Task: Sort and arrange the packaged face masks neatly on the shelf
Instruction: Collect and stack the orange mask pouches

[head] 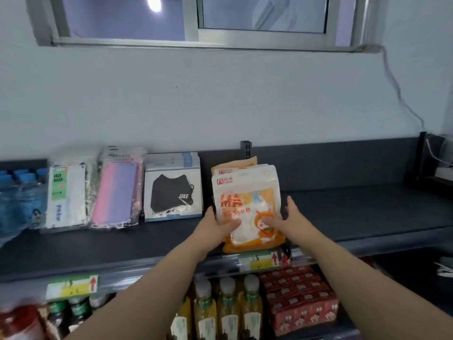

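Dark shelf (367,212) with orange-and-white mask packs (247,192), centre frame.
Stand upright, stacked, "MASK" lettering and cartoon in front; gripped between left hand (218,225) and right hand (288,217), thumbs across the face, fingers along the sides.

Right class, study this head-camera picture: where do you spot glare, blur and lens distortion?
Head view: a bright spot flares in the window. The orange mask packet has a soft sheen that washes out its lettering. The lower left corner, around the red item, is smeared. The shelf edge and the window's frame curve slightly, which is wide-angle distortion.
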